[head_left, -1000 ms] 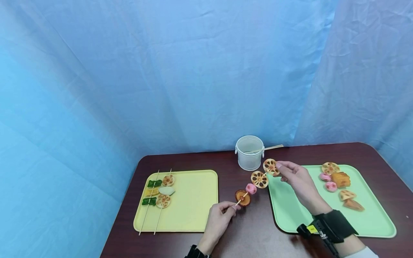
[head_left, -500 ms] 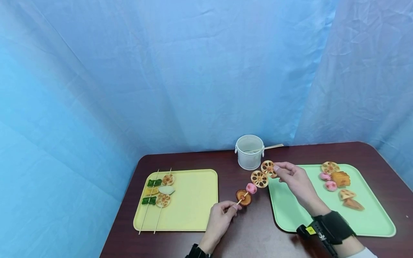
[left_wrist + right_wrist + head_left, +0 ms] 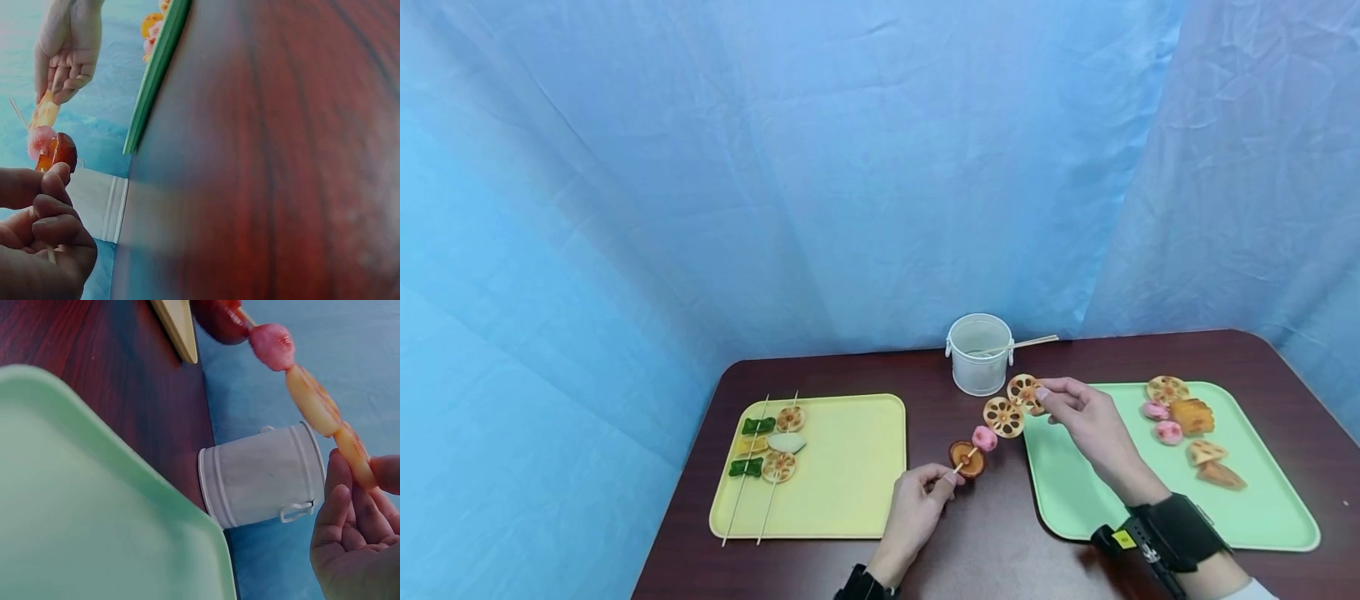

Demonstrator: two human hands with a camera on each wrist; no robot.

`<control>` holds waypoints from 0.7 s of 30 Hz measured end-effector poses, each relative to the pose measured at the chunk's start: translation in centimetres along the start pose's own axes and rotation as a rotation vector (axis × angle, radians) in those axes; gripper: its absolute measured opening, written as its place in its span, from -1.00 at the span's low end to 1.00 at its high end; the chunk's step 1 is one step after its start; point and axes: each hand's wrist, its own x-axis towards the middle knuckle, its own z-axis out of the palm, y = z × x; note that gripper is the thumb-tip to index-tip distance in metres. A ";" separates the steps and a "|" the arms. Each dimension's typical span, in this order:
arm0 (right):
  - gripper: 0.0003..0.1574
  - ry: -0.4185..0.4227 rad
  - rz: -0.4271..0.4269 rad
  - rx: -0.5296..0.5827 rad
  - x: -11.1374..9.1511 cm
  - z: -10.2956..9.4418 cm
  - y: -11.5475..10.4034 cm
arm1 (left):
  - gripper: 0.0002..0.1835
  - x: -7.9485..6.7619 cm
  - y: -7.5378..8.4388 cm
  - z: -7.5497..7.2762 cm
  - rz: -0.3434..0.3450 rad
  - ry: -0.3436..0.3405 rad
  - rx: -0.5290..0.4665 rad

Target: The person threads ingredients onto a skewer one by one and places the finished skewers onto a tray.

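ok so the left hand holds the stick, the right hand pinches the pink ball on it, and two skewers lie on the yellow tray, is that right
One thing is off: the right hand pinches the lotus root slice at the far end, not the pink ball, as the right wrist view shows. The rest of your statement stands.

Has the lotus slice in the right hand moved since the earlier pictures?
Yes: in the head view, the lotus slice shifted slightly left against the white bucket.
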 end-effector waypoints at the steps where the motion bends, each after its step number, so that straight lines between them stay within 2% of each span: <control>1: -0.33 0.000 -0.004 0.000 0.0 0.0 0.0 | -0.90 -0.1 -0.1 0.0 -0.008 0.002 -0.003; 6: -0.33 -0.001 -0.012 0.012 -0.1 0.2 -0.2 | -0.84 -0.3 -0.4 -0.3 -0.030 -0.005 -0.045; 11: -0.34 -0.006 -0.009 0.019 -0.1 0.3 -0.1 | -0.84 -0.3 -0.3 -0.5 0.003 -0.009 -0.060; 18: -0.34 -0.028 -0.020 0.029 -0.2 0.4 0.3 | -0.86 -0.2 -0.3 -0.4 0.017 -0.002 -0.070; 21: -0.31 -0.044 -0.008 0.036 -0.2 0.5 0.4 | -0.87 -0.1 -0.4 -0.4 0.030 -0.003 -0.041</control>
